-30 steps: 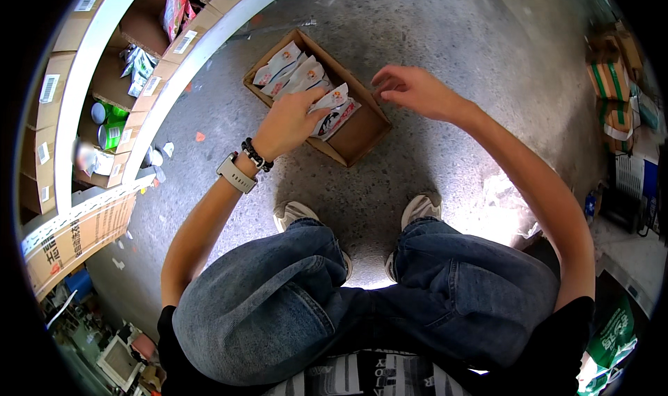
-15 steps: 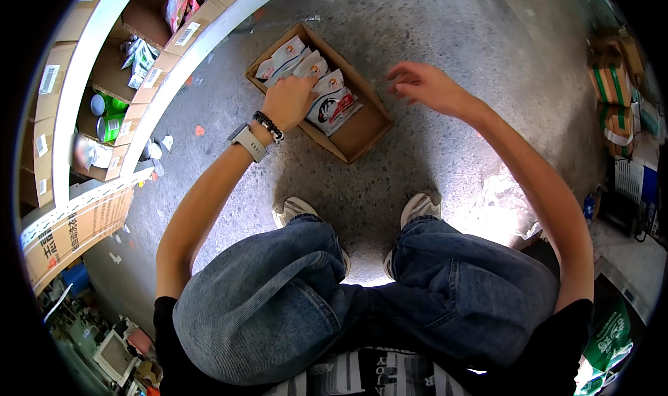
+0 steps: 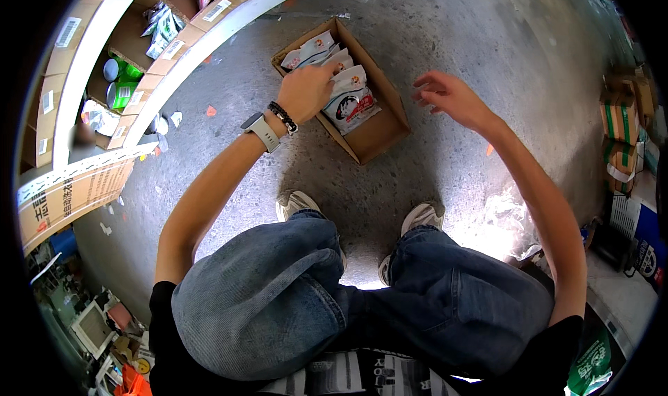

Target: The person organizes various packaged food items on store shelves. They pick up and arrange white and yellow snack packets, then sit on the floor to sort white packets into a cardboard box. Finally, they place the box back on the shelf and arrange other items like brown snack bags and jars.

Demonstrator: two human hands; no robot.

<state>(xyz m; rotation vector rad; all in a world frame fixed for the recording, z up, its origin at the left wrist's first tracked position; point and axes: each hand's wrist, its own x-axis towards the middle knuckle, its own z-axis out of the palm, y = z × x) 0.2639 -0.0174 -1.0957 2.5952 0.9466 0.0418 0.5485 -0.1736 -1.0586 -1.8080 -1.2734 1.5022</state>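
A shallow brown cardboard box (image 3: 385, 133) sits on the floor in front of my feet. Several white pouches with red and black print stand leaning in it, the nearest one a white pouch (image 3: 353, 107) tilted back with its printed face up. My left hand (image 3: 306, 93), with a watch and dark beads at the wrist, reaches over the box's left side. Its fingers bend down around the edge of a pouch, the fingertips partly hidden. To the right of the box my right hand (image 3: 452, 98) hovers apart from it, fingers loosely spread and holding nothing.
On the left stands a white-edged shelf (image 3: 202, 37) with cardboard trays of green cans (image 3: 124, 93) and bagged goods. Under it is a large printed carton (image 3: 76, 201). Clear plastic wrap (image 3: 508, 222) lies right of my right shoe. Banded cartons (image 3: 619, 128) are stacked far right.
The view has shifted slightly, so the box and both hands sit farther right in the picture. My left hand stays at the pouches; my right hand stays free beside the box.
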